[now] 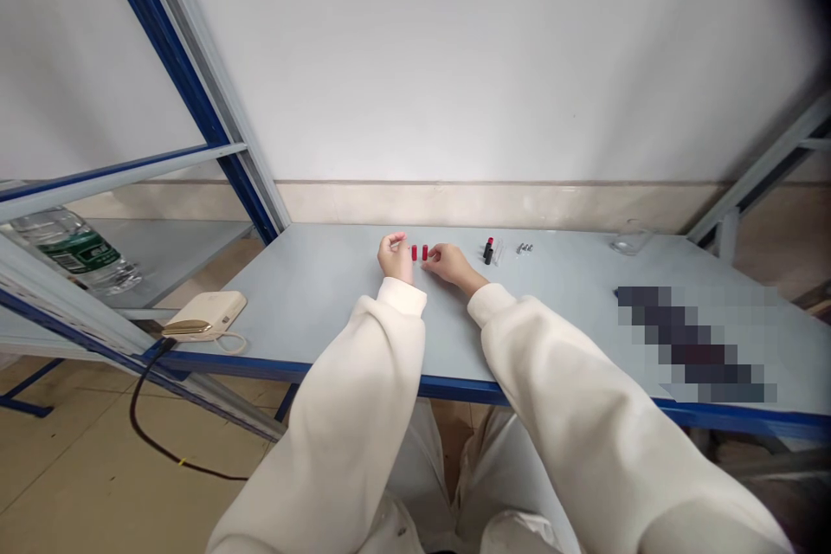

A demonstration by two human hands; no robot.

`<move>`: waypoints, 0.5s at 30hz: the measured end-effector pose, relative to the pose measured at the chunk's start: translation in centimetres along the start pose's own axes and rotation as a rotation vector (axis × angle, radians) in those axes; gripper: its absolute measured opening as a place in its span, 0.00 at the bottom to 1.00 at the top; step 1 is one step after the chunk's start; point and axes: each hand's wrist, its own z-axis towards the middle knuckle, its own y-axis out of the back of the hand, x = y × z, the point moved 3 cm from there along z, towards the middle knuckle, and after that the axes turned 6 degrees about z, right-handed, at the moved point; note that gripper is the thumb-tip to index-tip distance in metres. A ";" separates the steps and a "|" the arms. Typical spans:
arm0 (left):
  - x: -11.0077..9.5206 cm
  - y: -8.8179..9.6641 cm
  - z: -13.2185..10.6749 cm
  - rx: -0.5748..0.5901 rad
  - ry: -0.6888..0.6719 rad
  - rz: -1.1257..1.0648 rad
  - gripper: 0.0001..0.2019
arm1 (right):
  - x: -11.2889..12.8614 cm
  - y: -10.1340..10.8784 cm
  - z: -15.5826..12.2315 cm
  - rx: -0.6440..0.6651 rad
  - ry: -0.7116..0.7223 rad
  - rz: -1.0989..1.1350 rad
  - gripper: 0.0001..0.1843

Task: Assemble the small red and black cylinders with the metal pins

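Two small red cylinders stand upright side by side on the grey table, the left red cylinder (414,252) and the right red cylinder (425,252). My left hand (394,260) is just left of them, its fingers loosely bent and apart, with nothing visible in them. From the other side my right hand (449,264) reaches in, fingertips curled against the right cylinder. Farther right lie a black tube with a red tip (489,249), a short black cylinder (488,259), a clear tube (499,252) and several small silver pieces (525,248).
A cream box-shaped device (206,314) with a cable sits at the table's left front corner. A clear container (631,237) stands at the back right. A pixelated dark patch covers the right front. Blue-and-grey frame posts (195,78) and a water bottle (78,247) are at left.
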 end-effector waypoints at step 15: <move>-1.7 -7.7 -8.0 0.871 -0.859 0.866 0.26 | -9.2 10.1 -5.4 -0.296 -0.287 -0.260 0.11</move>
